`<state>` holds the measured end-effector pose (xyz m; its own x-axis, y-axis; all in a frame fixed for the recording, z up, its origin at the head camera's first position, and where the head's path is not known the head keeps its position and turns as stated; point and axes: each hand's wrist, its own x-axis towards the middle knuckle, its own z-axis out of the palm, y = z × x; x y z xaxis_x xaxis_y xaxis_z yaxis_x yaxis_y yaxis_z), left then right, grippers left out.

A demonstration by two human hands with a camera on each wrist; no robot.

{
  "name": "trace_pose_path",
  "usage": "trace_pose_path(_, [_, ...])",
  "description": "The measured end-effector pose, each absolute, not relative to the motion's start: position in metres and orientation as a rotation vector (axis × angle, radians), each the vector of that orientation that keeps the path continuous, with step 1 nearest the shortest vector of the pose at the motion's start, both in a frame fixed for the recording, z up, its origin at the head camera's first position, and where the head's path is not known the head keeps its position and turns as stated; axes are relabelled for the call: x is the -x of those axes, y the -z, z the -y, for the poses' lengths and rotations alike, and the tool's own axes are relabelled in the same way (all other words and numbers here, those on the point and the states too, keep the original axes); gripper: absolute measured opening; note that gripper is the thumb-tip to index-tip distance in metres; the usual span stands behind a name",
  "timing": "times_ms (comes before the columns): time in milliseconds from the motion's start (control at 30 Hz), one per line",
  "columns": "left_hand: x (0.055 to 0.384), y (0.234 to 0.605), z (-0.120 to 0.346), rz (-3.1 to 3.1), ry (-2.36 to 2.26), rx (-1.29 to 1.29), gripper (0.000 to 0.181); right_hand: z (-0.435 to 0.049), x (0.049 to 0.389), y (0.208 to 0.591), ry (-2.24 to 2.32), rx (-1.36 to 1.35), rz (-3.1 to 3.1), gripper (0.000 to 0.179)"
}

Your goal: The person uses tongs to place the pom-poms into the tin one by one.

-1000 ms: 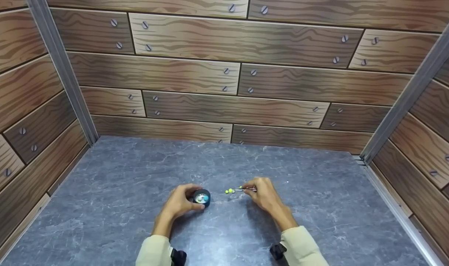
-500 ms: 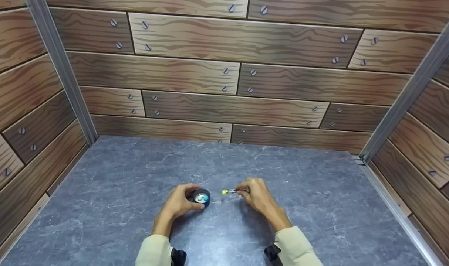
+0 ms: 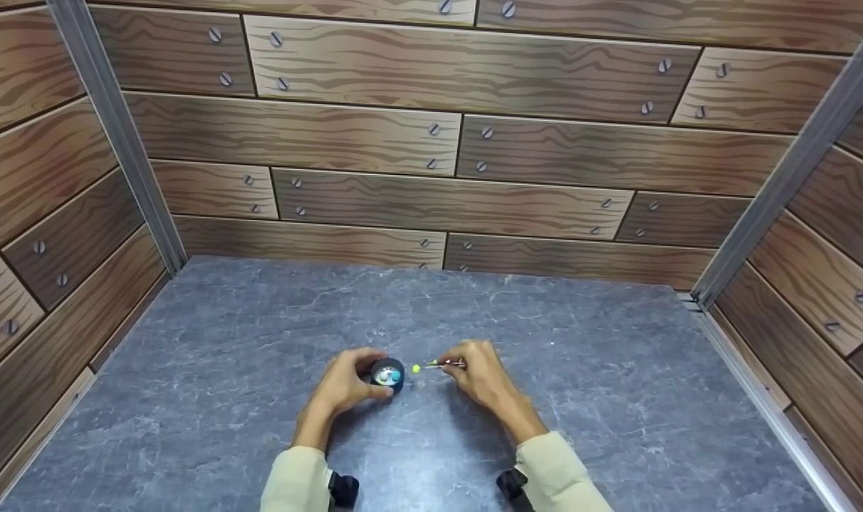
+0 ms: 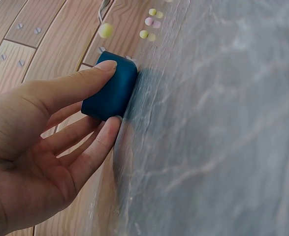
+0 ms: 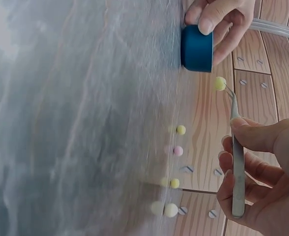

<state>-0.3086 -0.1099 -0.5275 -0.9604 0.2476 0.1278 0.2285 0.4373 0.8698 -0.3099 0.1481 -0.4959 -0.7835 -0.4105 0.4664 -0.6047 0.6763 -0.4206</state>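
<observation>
My left hand [image 3: 342,384] grips a small dark blue cup [image 4: 115,91] from its left side, thumb on the near wall and fingers around the far side. The cup stands upright on the table, and blue and pale little balls [image 3: 386,376] show inside it in the head view. My right hand [image 3: 480,373] pinches metal tweezers [image 5: 238,172] between thumb and fingers. At their bent tips is a yellow ball [image 5: 220,83], raised off the table. In the head view it is just right of the cup, apart from the rim.
Several loose balls lie on the tabletop by my right hand, among them a yellow ball [image 5: 181,130], a pink ball [image 5: 177,151] and a pale yellow ball [image 5: 171,210]. Wood-patterned walls [image 3: 374,149] with metal corner posts [image 3: 780,163] enclose the grey marbled table [image 3: 261,320].
My right hand has moved left toward the cup, carrying the yellow ball in the tweezers away from the loose balls. The left hand stays on the cup.
</observation>
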Motion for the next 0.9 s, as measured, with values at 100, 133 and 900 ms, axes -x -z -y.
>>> trace_pose_path(100, [0.309, 0.527, 0.11, -2.641, -1.606, -0.44, 0.059, -0.143, 0.309, 0.496, -0.805, -0.808, 2.558, 0.01])
trace_pose_path(133, [0.309, 0.527, 0.11, -2.642, -1.606, -0.441, 0.059, -0.142, 0.309, 0.496, -0.799, -0.81, 2.558, 0.009])
trace_pose_path(900, [0.31, 0.527, 0.11, -2.644, -1.605, -0.454, 0.059, -0.123, 0.31, 0.5, -0.842, -0.86, 2.591, 0.011])
